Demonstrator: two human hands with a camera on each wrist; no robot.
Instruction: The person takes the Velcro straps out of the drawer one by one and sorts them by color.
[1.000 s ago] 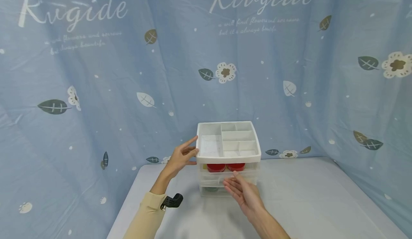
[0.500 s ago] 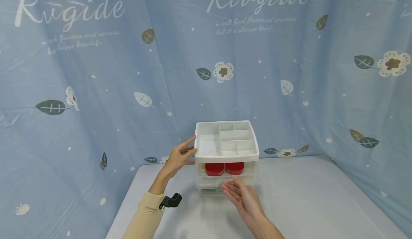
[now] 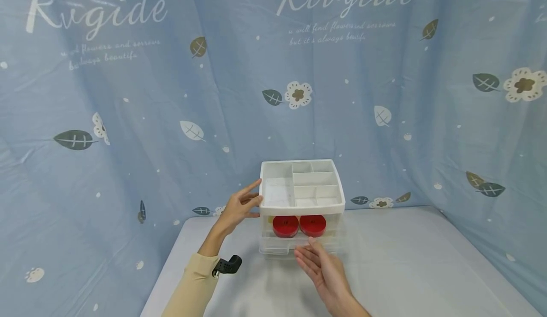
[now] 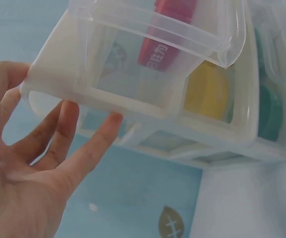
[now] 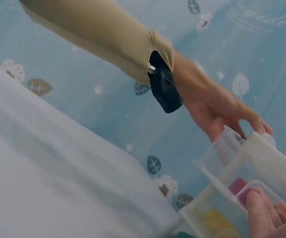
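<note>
A white drawer organizer [image 3: 278,211] with a compartmented top stands on the table. Its upper clear drawer [image 3: 271,247] is pulled part way out and holds two red round things [image 3: 285,227], white lettering showing on one in the left wrist view. My right hand [image 3: 326,272] grips the handle at that drawer's front, fingers curled, partly covering it. Against the organizer's left side my left hand [image 3: 237,210] rests its spread fingertips. Below the pulled drawer, a yellow thing [image 4: 207,94] and green things [image 4: 270,114] show through the lower clear drawers.
A white-covered table [image 3: 406,255] extends to both sides and in front of the organizer. Behind stands a blue patterned curtain [image 3: 235,98]. A black device [image 3: 228,265] is worn at the left wrist, over a beige sleeve [image 3: 192,284].
The upper drawer has slid outward toward me with my right hand, and more of the red round things shows. My left hand has stayed against the organizer's side.
</note>
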